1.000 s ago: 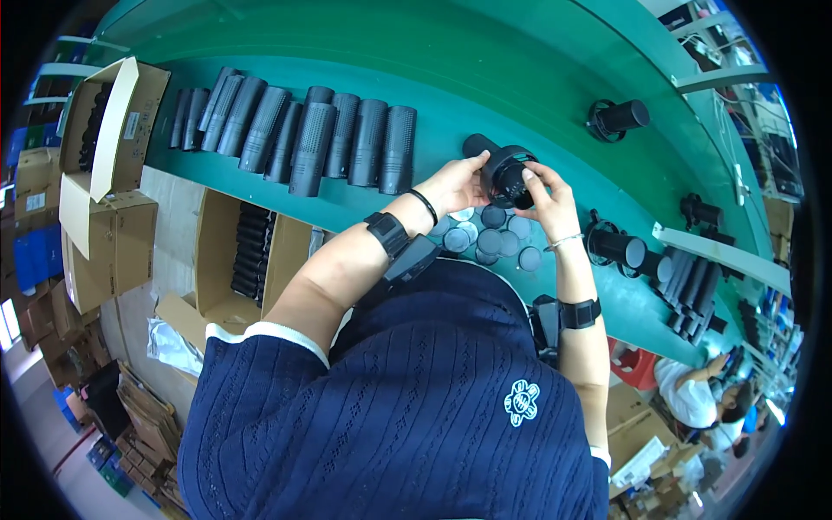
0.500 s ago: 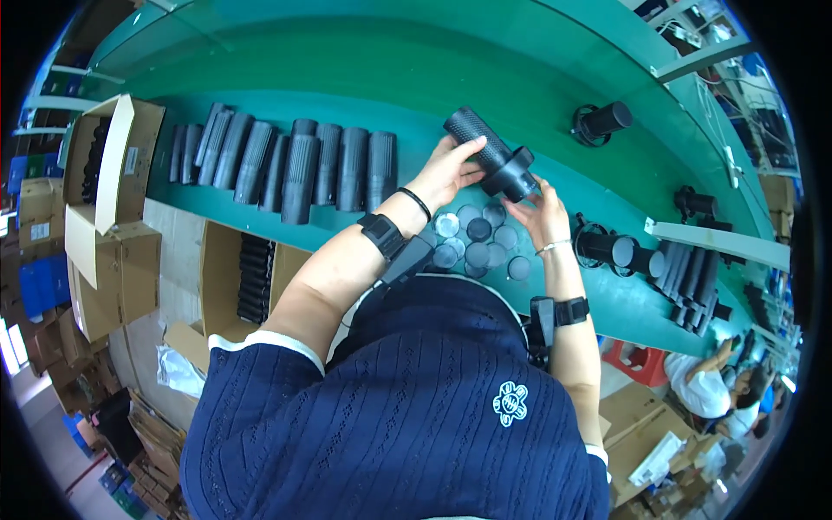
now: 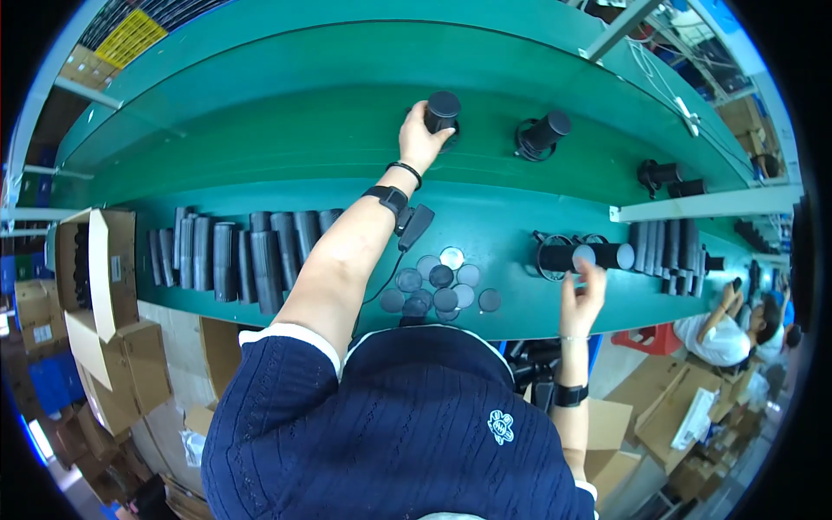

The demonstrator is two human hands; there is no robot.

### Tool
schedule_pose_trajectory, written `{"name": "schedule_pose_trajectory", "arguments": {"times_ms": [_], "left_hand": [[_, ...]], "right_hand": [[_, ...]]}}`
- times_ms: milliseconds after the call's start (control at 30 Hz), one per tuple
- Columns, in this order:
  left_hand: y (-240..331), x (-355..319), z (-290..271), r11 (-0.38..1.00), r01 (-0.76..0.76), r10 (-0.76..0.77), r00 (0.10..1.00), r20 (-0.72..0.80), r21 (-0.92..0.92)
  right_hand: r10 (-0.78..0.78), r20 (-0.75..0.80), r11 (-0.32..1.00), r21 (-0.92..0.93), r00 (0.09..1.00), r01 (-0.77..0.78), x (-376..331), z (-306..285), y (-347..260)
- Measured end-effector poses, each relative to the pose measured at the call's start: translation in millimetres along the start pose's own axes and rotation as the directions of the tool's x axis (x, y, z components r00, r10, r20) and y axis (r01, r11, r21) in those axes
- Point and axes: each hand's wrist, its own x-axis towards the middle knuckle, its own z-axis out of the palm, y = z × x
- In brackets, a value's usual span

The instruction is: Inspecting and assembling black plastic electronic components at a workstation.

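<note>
Holding, left hand (image 3: 424, 135): from afar I see it grasping the upright cylinder (image 3: 443, 107).
Cylinder: matte black, round flat top, on the green shelf (image 3: 303, 130).
Right hand (image 3: 581, 299): fingers loosely bent by a grey-ended tube (image 3: 559, 257); I cannot tell whether it grips.

About a dozen discs (image 3: 445, 299) lie just below centre, roughly as many black tubes (image 3: 225, 260) at left; two ringed cylinders (image 3: 548, 132) upper centre, two right of centre.
</note>
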Motion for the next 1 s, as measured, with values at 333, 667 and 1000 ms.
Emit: {"name": "schedule_pose_trajectory", "arguments": {"times_ms": [333,667,1000], "left_hand": [[62.6,-66.2,-18.7,0.999,-0.052,0.050,0.976,0.210,0.002],[112.1,-137.6,-61.3,0.889,0.402,0.018,0.444,0.896,-0.217],[110.0,-159.4,-116.0,0.654,0.541,-0.085,0.747,0.659,-0.529]], "right_hand": [[-0.211,0.113,0.977,-0.013,0.971,0.214,53.0,8.6,51.7],[-0.370,0.612,0.880,0.473,0.699,0.051,78.5,26.0,-92.3],[-0.234,0.470,0.720,0.672,0.851,-0.173,15.5,74.1,-36.3]]}}
